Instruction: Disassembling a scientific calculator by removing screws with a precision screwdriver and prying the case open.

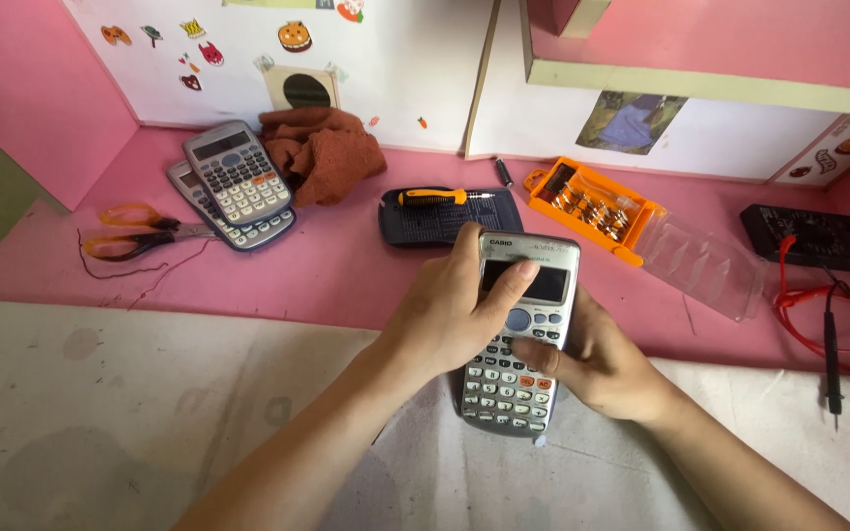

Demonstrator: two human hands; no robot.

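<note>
While both hands' grip clasps the calculator (518, 339), left hand (445, 315) arches over right hand (597, 359).

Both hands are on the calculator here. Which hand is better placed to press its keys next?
Probably the right hand: its fingers already lie on the keys of the calculator, just below the round button. The left hand grips the top edge, thumb across the display, steadying it.

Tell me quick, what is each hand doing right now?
Left hand: closed around the calculator, thumb lying across its screen.
Right hand: closed on the same calculator's right side, thumb on the keys.
</note>
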